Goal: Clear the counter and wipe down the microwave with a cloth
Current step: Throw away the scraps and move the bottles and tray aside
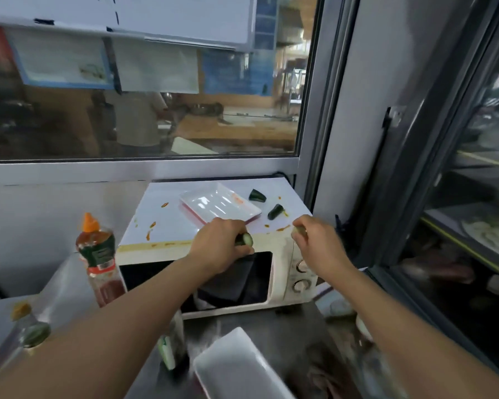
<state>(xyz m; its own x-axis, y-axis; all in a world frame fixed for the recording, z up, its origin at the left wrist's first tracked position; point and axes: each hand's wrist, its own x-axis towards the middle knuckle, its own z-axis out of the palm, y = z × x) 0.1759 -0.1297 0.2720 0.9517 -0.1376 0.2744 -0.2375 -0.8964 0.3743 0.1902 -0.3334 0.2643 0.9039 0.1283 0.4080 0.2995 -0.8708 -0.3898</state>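
Nearest the camera, on the dull steel counter (271, 323), lies a white rectangular tray (236, 367) with rounded corners, smooth and hard-looking like plastic or melamine, blurred at this range. Left of it stands a dark bottle (173, 341) with a green-and-white label, and further left a small jar (32, 332) with an orange cap, too blurred to name. A clear squeeze bottle of red sauce (100, 260) with an orange nozzle stands just beside the microwave's left front corner. None of this has been moved off yet, so the counter clearing looks barely begun.

Both forearms reach over these to the cream microwave (283, 272), a boxy enamelled case with a dark glass door and two round dials. The left hand (219, 249) has its fingers curled round a cucumber piece (245, 239), its pale cut face showing. The right hand (317, 243) pinches a smaller pale cucumber bit (298, 230) between thumb and fingertips, at the top's front edge.

On the flat white top, orange-red sauce smears (152, 230) run along the front lip and across the surface. A glossy white rectangular plate (218, 204) sits mid-top, and behind it two dark-skinned cucumber ends (257, 195) lie apart, still to be picked up. No cloth is plainly visible, so I judge wiping has not started
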